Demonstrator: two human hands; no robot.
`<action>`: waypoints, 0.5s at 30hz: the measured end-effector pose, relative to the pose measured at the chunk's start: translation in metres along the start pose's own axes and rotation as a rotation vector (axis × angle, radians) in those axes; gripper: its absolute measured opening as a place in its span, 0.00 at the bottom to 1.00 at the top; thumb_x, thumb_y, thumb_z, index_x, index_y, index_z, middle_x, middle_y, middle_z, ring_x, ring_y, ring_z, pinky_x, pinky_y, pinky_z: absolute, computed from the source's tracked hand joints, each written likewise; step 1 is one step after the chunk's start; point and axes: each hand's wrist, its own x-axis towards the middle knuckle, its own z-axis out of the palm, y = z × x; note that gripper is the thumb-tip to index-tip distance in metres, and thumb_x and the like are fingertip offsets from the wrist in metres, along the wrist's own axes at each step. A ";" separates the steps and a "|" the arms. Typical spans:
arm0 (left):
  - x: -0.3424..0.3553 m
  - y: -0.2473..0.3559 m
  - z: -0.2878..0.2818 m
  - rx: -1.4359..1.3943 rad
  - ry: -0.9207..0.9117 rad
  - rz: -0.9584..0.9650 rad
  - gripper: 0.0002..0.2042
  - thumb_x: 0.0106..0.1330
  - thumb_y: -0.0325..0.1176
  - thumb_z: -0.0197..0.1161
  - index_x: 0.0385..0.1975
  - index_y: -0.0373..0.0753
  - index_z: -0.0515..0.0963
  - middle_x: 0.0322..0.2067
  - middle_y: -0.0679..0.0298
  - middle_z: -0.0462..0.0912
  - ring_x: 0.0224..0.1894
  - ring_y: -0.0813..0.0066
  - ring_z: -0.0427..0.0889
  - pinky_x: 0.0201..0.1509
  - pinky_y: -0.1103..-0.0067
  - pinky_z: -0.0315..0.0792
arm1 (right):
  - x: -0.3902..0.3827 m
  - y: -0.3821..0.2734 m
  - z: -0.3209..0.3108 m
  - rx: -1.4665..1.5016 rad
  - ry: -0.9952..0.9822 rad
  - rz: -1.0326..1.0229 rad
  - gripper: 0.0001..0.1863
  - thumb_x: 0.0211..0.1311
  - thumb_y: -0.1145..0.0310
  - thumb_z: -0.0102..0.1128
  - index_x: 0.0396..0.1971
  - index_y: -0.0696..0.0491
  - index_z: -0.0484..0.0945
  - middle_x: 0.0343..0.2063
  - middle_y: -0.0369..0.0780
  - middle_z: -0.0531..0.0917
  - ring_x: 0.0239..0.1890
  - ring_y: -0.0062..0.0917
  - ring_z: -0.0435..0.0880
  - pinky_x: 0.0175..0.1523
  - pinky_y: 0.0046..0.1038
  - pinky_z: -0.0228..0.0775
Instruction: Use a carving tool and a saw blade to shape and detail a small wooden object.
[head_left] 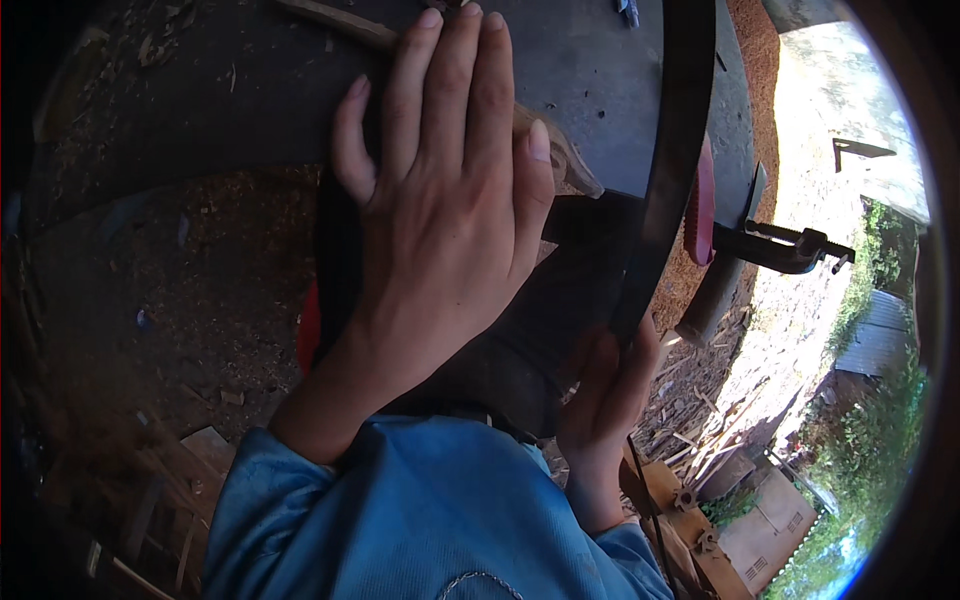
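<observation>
My left hand [445, 210] lies flat, fingers stretched out, across a narrow carved piece of wood [568, 158] on a dark worktable [600, 85]. The wood's pointed tip shows to the right of my thumb, and its other part comes out beyond my fingers at the upper left. The hand covers its middle. My right hand [605, 395] is closed round the near end of a long, flat dark blade [672, 150]. That blade rises past the wood's tip toward the top edge, where it leaves the view. I cannot make out its edge or any handle.
At the table's right edge are a dark screw clamp [785, 250], a red strap-like object [700, 205] and a rounded tool handle [708, 305]. Wood scraps [700, 435] litter the ground. A cardboard box [770, 520] stands at the lower right, near green plants [860, 460].
</observation>
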 end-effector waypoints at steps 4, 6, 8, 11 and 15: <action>0.031 0.022 -0.070 -0.257 -0.394 -0.279 0.28 0.79 0.43 0.44 0.74 0.37 0.63 0.72 0.58 0.66 0.74 0.60 0.63 0.76 0.58 0.45 | 0.009 -0.001 0.000 -0.167 -0.019 -0.068 0.23 0.82 0.70 0.40 0.72 0.55 0.60 0.28 0.31 0.71 0.25 0.11 0.68 0.31 0.17 0.61; 0.031 0.005 -0.086 -0.246 -0.440 -0.191 0.27 0.78 0.42 0.46 0.74 0.38 0.65 0.72 0.59 0.67 0.73 0.61 0.64 0.75 0.58 0.46 | 0.009 -0.011 -0.002 0.113 -0.063 0.052 0.22 0.80 0.76 0.42 0.70 0.58 0.61 0.36 0.37 0.78 0.30 0.15 0.74 0.36 0.18 0.68; 0.040 -0.009 -0.098 -0.165 -0.490 -0.065 0.23 0.74 0.42 0.57 0.65 0.41 0.76 0.66 0.65 0.75 0.66 0.64 0.72 0.72 0.61 0.53 | 0.011 -0.011 -0.002 0.123 -0.047 0.053 0.23 0.80 0.75 0.43 0.70 0.57 0.61 0.34 0.36 0.76 0.30 0.14 0.74 0.35 0.19 0.68; 0.035 -0.040 -0.090 -0.243 -0.403 0.096 0.18 0.68 0.40 0.67 0.55 0.43 0.83 0.59 0.68 0.81 0.62 0.66 0.76 0.70 0.64 0.57 | 0.016 -0.010 0.000 0.124 -0.026 0.045 0.22 0.80 0.74 0.43 0.70 0.57 0.61 0.31 0.34 0.75 0.29 0.13 0.73 0.34 0.20 0.68; 0.052 -0.050 -0.095 -0.422 -0.324 0.185 0.15 0.56 0.29 0.75 0.45 0.42 0.86 0.45 0.67 0.87 0.44 0.65 0.86 0.51 0.69 0.76 | 0.015 -0.014 0.005 0.150 0.016 0.010 0.23 0.82 0.69 0.41 0.71 0.57 0.62 0.28 0.31 0.71 0.26 0.11 0.70 0.30 0.17 0.64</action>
